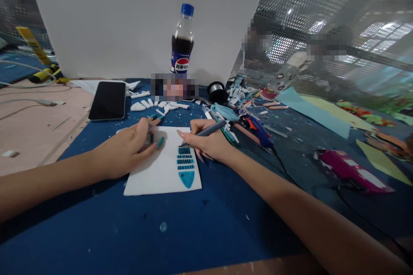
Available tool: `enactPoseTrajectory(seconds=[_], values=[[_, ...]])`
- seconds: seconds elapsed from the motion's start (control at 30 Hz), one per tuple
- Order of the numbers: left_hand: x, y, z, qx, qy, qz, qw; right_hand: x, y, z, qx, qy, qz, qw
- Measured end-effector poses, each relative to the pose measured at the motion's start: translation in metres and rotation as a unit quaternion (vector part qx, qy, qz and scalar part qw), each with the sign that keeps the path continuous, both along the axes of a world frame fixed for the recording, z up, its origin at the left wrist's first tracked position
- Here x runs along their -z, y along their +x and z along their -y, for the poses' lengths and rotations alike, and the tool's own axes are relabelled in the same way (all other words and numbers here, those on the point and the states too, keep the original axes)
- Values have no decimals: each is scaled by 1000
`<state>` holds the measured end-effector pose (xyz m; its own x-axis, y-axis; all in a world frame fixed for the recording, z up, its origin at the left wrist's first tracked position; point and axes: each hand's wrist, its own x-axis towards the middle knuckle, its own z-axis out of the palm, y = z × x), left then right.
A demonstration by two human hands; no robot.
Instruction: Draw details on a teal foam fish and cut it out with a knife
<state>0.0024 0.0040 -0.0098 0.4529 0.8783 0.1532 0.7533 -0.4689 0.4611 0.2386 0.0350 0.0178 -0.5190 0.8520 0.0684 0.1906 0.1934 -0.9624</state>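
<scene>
A white card lies on the blue mat in front of me. On the card is a teal fish shape made of several strips and a rounded head. My left hand rests on the card's left part, fingers curled around small teal strips. My right hand is closed on a grey pen-like tool, its tip just above the top of the fish shape.
A cola bottle stands at the back against a white board. A black phone lies left. White cut pieces, a wire spool, a blue glue gun, a magenta tool and coloured paper sheets crowd the right.
</scene>
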Motion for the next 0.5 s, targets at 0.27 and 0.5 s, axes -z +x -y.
enactPoseTrajectory(seconds=[0.27,0.5], values=[[0,-1,0,-2,-1,1,1000,0,2,0,8,-1,14,1000],[0,-1,-1,-2,-7,0,1000,-1,4,0,19,-8,15,1000]])
